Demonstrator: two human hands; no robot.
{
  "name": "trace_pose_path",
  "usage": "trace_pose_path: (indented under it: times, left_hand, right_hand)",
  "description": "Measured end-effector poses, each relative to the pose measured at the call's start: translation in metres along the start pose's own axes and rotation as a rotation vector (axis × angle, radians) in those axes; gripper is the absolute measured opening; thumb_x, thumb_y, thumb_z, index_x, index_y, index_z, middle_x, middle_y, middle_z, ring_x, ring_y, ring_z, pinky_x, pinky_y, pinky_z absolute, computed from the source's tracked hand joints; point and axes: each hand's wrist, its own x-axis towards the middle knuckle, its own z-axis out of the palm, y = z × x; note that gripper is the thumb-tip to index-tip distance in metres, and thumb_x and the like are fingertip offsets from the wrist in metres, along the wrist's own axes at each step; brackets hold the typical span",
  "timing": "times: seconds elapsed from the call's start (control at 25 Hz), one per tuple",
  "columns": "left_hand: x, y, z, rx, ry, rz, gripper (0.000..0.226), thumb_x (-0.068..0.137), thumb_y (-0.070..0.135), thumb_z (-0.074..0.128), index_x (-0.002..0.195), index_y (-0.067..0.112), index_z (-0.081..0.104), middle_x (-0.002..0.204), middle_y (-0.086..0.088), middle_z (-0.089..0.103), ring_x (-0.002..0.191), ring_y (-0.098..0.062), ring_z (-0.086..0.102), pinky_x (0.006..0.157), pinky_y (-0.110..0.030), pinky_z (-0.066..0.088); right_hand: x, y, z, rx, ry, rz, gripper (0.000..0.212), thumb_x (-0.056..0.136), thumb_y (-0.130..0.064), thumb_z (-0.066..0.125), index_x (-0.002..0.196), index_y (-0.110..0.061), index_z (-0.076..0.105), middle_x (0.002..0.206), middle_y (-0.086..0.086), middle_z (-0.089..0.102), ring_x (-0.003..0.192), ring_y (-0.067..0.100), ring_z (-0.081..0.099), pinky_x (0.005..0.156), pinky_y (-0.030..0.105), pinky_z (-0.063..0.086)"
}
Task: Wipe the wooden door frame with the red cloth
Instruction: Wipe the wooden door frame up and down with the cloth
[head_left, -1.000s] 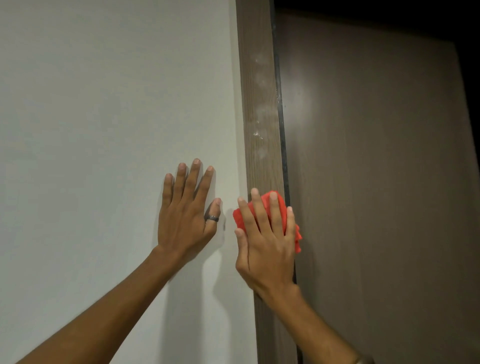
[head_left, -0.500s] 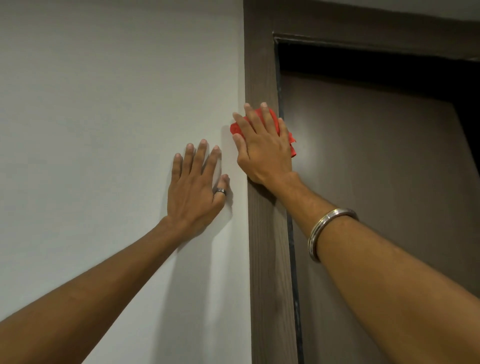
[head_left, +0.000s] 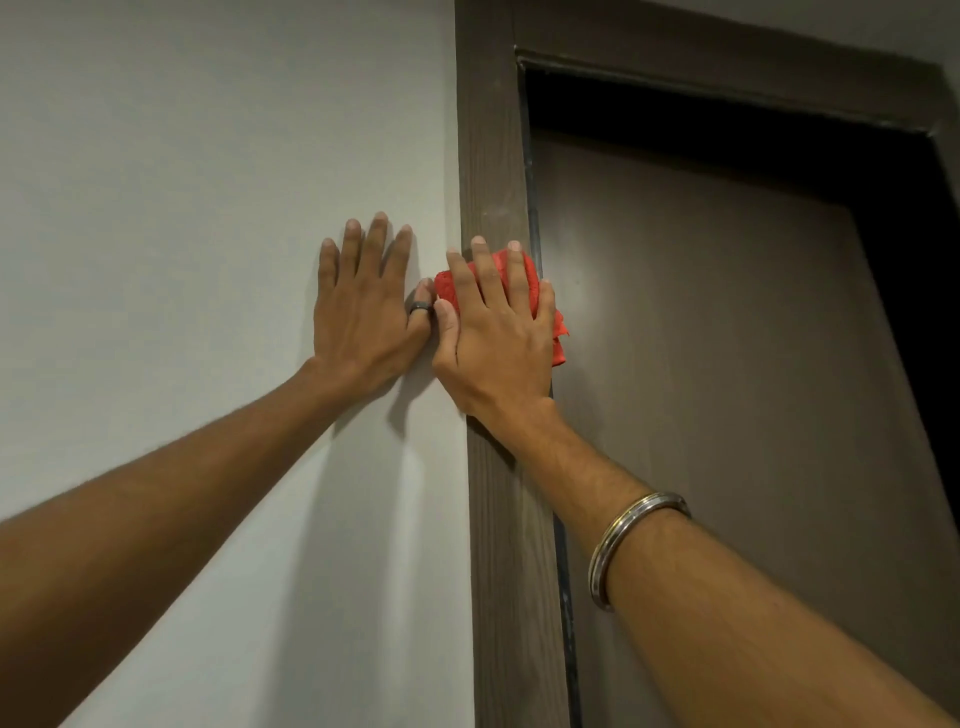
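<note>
The wooden door frame (head_left: 491, 156) is a dark brown vertical strip between the wall and the door, with its top piece running off to the right. My right hand (head_left: 496, 338) lies flat on the frame and presses the red cloth (head_left: 524, 273) against it; cloth shows above the fingers and at the hand's right edge. My left hand (head_left: 363, 312) rests flat on the white wall just left of the frame, fingers spread, a dark ring on the thumb. The two thumbs nearly touch.
The white wall (head_left: 208, 208) fills the left half. A brown door (head_left: 727, 415) stands right of the frame, with a dark gap (head_left: 727, 119) above it. A metal bangle (head_left: 628, 540) sits on my right forearm.
My right hand slid the cloth up the frame, then back down a little, ending beside my left hand. The camera tilted up, bringing the frame's top into view.
</note>
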Motion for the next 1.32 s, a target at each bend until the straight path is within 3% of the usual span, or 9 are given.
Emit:
trace_pose_path:
  times: [0.16,0.44,0.8,1.08,1.32]
  left_hand:
    - [0.022,-0.009,-0.004,0.022,0.023,-0.020,0.084,0.095,0.062,0.002,0.168,0.022,-0.006,0.176,-0.005,-0.016,0.162,-0.026,-0.017,0.132,-0.048,-0.010]
    - [0.036,-0.020,-0.002,0.030,0.036,0.016,0.081,0.096,0.061,0.001,0.168,0.025,-0.008,0.176,-0.001,-0.016,0.162,-0.025,-0.018,0.132,-0.051,-0.008]
    - [0.037,-0.024,0.008,0.050,0.105,0.039,0.078,0.099,0.061,0.002,0.168,0.026,-0.007,0.176,0.000,-0.014,0.162,-0.022,-0.017,0.133,-0.046,-0.009]
    - [0.030,-0.020,-0.003,0.019,0.055,0.036,0.077,0.101,0.057,0.010,0.169,0.023,0.001,0.177,-0.003,-0.007,0.163,-0.023,-0.012,0.133,-0.044,-0.009]
    - [-0.010,-0.014,-0.007,0.002,0.062,-0.018,0.077,0.102,0.055,0.018,0.169,0.019,0.005,0.177,-0.007,-0.006,0.163,-0.026,-0.011,0.131,-0.044,-0.011]
  right_hand:
    - [0.042,-0.003,0.002,-0.001,0.027,0.009,0.060,0.110,-0.051,0.028,0.166,-0.032,0.021,0.177,-0.001,0.014,0.165,0.030,0.005,0.131,0.059,0.007]
    - [0.162,0.012,-0.015,0.040,-0.042,-0.133,0.055,0.111,-0.046,0.027,0.164,-0.032,0.022,0.176,-0.003,0.015,0.165,0.028,0.002,0.130,0.059,0.005]
    - [0.264,0.012,-0.034,0.054,-0.053,-0.161,0.053,0.111,-0.040,0.030,0.162,-0.028,0.028,0.175,0.000,0.019,0.165,0.030,0.006,0.130,0.063,0.009]
    - [0.242,0.017,-0.027,0.025,-0.039,-0.151,0.053,0.110,-0.043,0.032,0.161,-0.028,0.031,0.173,0.001,0.023,0.163,0.032,0.012,0.128,0.062,0.016]
    - [0.143,0.017,-0.018,0.095,-0.016,-0.108,0.053,0.108,-0.045,0.035,0.160,-0.032,0.034,0.173,-0.001,0.025,0.164,0.029,0.013,0.127,0.057,0.018]
